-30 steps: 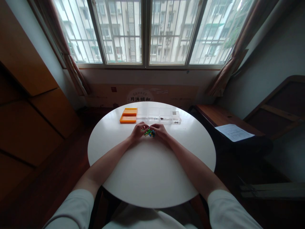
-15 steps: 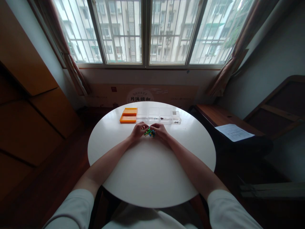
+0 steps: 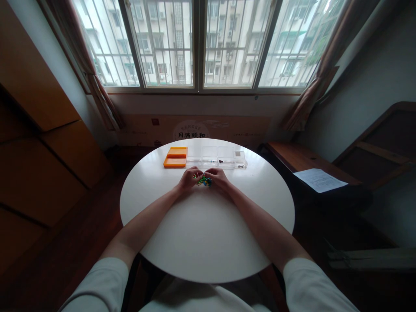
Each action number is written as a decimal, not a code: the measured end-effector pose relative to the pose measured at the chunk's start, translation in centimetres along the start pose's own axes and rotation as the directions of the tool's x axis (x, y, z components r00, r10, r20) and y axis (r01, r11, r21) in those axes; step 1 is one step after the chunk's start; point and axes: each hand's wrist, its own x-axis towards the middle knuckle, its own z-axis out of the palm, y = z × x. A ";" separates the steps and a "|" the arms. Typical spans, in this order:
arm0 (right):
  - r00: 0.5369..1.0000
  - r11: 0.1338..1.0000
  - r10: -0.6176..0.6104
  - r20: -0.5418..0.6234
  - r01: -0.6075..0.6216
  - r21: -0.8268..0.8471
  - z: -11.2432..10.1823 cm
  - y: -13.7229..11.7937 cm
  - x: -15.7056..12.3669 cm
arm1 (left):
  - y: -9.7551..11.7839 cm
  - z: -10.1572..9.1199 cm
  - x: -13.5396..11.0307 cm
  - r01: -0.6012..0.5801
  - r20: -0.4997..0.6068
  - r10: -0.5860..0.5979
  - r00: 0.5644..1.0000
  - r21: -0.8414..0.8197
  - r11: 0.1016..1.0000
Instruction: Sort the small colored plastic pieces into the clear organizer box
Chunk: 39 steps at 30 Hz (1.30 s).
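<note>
My left hand (image 3: pixel 187 178) and my right hand (image 3: pixel 218 177) meet over the white round table (image 3: pixel 201 234), fingertips nearly touching. Between and below them is a cluster of small green, blue and yellow pieces (image 3: pixel 204 180), too small to name. The fingers of each hand are pinched together at the top of this cluster. What they hold is too small to make out. Just beyond my hands stands an orange open tray (image 3: pixel 174 162), beside a row of clear plastic boxes (image 3: pixel 209 152) with a few tiny dark pieces in them.
A paper sheet (image 3: pixel 320 180) lies on a wooden bench (image 3: pixel 290 155) to the right of the table. Behind the table a printed cardboard panel (image 3: pixel 136 125) leans below the barred window. Wooden cabinets (image 3: pixel 42 173) stand on the left.
Both hands stay in nearly the same place, with only slight finger movement over the coloured pieces. The tray and boxes have not moved.
</note>
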 end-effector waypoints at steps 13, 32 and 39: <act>1.000 1.000 0.005 0.019 -0.005 0.010 -0.1 0.1 0.0 | 0.1 0.0 0.0 0.002 -0.006 -0.002 1.000 -0.005 1.000; 1.000 1.000 0.018 0.006 -0.018 0.015 -0.1 0.2 0.1 | -0.1 0.0 -0.1 -0.004 -0.006 0.004 1.000 0.021 1.000; 1.000 1.000 0.025 0.002 -0.025 0.015 -0.1 0.4 0.2 | 0.0 -0.1 -0.1 -0.017 -0.006 0.017 1.000 0.022 1.000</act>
